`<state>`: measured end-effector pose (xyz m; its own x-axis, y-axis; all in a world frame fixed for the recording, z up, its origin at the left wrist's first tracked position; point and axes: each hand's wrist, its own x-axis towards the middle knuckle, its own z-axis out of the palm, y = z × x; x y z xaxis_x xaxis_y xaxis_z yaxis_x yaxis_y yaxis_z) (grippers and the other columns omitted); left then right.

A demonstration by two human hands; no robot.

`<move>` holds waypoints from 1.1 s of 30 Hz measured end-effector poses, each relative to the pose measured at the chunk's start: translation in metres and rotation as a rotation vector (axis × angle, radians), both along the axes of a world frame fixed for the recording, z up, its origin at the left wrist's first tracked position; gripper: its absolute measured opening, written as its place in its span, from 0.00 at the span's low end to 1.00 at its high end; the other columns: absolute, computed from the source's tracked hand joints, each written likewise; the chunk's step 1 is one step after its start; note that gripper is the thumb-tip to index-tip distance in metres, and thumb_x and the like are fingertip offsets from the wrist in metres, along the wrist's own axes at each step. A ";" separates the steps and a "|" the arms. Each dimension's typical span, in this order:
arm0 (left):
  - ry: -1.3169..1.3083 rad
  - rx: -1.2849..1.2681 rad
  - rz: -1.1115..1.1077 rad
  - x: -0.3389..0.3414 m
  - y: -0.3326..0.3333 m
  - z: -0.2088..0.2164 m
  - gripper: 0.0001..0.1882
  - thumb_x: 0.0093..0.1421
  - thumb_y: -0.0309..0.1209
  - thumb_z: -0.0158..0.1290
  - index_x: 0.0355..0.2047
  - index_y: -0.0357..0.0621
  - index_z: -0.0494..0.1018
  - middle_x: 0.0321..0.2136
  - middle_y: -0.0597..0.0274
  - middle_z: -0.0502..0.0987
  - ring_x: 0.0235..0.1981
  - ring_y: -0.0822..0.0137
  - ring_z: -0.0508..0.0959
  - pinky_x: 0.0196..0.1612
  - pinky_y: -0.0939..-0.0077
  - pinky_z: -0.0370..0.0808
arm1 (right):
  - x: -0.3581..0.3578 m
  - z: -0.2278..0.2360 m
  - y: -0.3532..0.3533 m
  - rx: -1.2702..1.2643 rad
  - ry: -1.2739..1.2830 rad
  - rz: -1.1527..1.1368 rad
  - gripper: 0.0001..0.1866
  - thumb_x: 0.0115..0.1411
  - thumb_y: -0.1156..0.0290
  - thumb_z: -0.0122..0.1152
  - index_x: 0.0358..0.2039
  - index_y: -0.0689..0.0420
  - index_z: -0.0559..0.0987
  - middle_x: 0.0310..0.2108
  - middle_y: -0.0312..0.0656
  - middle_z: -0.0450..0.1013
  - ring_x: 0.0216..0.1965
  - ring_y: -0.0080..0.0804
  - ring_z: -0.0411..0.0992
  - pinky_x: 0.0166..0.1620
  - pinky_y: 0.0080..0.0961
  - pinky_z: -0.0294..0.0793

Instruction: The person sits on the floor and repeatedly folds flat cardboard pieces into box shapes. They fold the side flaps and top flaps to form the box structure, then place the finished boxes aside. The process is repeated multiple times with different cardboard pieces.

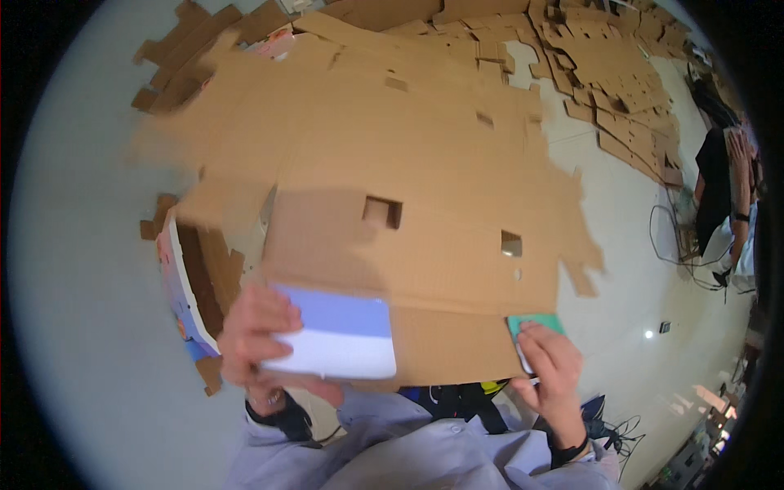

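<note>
At far left, a box-like cardboard piece (181, 282) with a pale printed side lies on the floor (90, 294). Just right of it, the left hand (255, 336) has its fingers closed on a lavender-and-white panel (339, 336), which looks like a flap folded over at the near edge of a large brown cardboard sheet (445, 273). That sheet spreads across the middle, directly before the person, with cut-out holes and a ragged right side. Farther right, the right hand (554, 367) grips a green flap (549, 323) at the same near edge. Beyond lie flattened cardboard pieces (616, 90). The step in hand seems to be handling the sheet by its near corners, perhaps folding it; the next move would call for both hands working evenly, so it does not buckle
</note>
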<state>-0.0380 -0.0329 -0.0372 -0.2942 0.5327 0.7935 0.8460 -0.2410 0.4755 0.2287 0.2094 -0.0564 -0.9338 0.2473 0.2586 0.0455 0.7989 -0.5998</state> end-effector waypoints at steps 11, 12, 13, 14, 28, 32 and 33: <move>-0.859 -0.497 0.739 0.092 -0.071 -0.008 0.30 0.37 0.46 0.70 0.31 0.40 0.68 0.27 0.60 0.74 0.29 0.67 0.74 0.35 0.76 0.71 | -0.036 0.012 -0.001 0.296 -0.118 0.177 0.25 0.51 0.46 0.61 0.15 0.54 0.67 0.15 0.36 0.56 0.16 0.34 0.58 0.21 0.29 0.55; -0.970 -0.522 0.841 0.087 -0.061 -0.012 0.25 0.40 0.36 0.70 0.34 0.40 0.70 0.29 0.60 0.74 0.31 0.64 0.74 0.37 0.75 0.70 | -0.050 0.007 0.004 0.297 -0.124 0.155 0.23 0.51 0.47 0.61 0.20 0.54 0.70 0.19 0.37 0.60 0.19 0.35 0.60 0.22 0.29 0.58; -0.859 -0.614 0.841 0.078 -0.052 -0.018 0.23 0.44 0.35 0.67 0.38 0.41 0.71 0.34 0.57 0.73 0.37 0.60 0.73 0.43 0.72 0.69 | -0.063 0.002 0.008 0.296 -0.135 0.126 0.21 0.51 0.48 0.61 0.24 0.55 0.72 0.22 0.38 0.63 0.21 0.36 0.63 0.24 0.29 0.62; -0.746 -0.698 0.835 0.069 -0.046 -0.024 0.21 0.48 0.33 0.63 0.43 0.42 0.72 0.40 0.54 0.73 0.43 0.57 0.72 0.48 0.69 0.68 | -0.080 -0.001 0.007 0.282 -0.150 0.105 0.20 0.51 0.49 0.61 0.31 0.54 0.73 0.28 0.38 0.65 0.26 0.37 0.65 0.27 0.29 0.65; 0.244 -0.961 0.519 0.089 -0.009 -0.048 0.29 0.52 0.44 0.57 0.57 0.69 0.67 0.60 0.35 0.56 0.62 0.35 0.54 0.59 0.31 0.43 | -0.048 -0.018 -0.012 0.190 0.218 0.233 0.26 0.49 0.47 0.64 0.44 0.50 0.78 0.50 0.42 0.70 0.48 0.38 0.67 0.52 0.41 0.64; 0.283 -0.977 0.512 0.079 0.012 -0.048 0.27 0.53 0.35 0.54 0.55 0.65 0.69 0.56 0.35 0.63 0.56 0.33 0.64 0.56 0.30 0.53 | -0.043 -0.024 -0.044 0.342 -0.085 0.089 0.28 0.47 0.52 0.65 0.49 0.47 0.76 0.56 0.46 0.67 0.57 0.44 0.65 0.62 0.46 0.50; 0.278 -0.978 0.511 0.081 0.012 -0.045 0.27 0.53 0.35 0.54 0.55 0.65 0.69 0.56 0.35 0.63 0.56 0.33 0.64 0.56 0.30 0.53 | -0.045 -0.023 -0.042 0.437 -0.117 0.087 0.27 0.47 0.54 0.65 0.48 0.48 0.76 0.56 0.47 0.67 0.57 0.44 0.65 0.62 0.46 0.51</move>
<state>0.0429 -0.0211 -0.0824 -0.5338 0.8272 0.1756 0.8440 0.5338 0.0512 0.1834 0.1674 -0.0796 -0.9755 0.0580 0.2123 0.0145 0.9795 -0.2009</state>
